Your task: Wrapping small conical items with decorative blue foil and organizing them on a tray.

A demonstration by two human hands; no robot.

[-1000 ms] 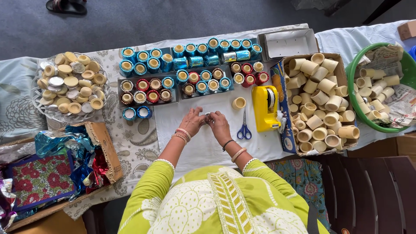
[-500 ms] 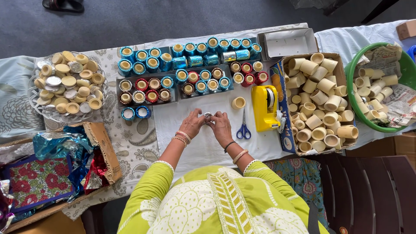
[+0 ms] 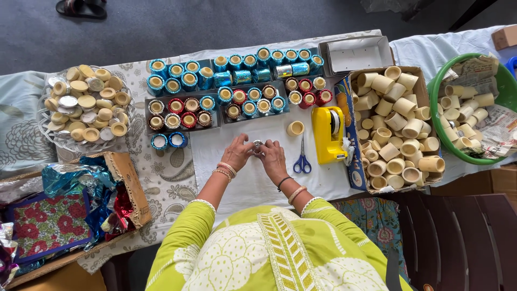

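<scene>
I see both hands, left hand (image 3: pixel 237 152) and right hand (image 3: pixel 273 157), pinching one small silvery ring (image 3: pixel 258 144) between their fingertips, directly ahead over the white worktop (image 3: pixel 226 183), equally near each.

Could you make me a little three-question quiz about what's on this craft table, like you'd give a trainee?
1. True or false: the scissors lie between the right hand and the yellow tape dispenser.
2. What do the left hand and the right hand hold together? A) a small silvery ring-shaped piece B) a red cup C) a sheet of newspaper
3. Which container holds the plain cream cups nearest the tape dispenser: the cardboard box or the green tub?

Key: 1 true. 2 A. 3 the cardboard box.
</scene>
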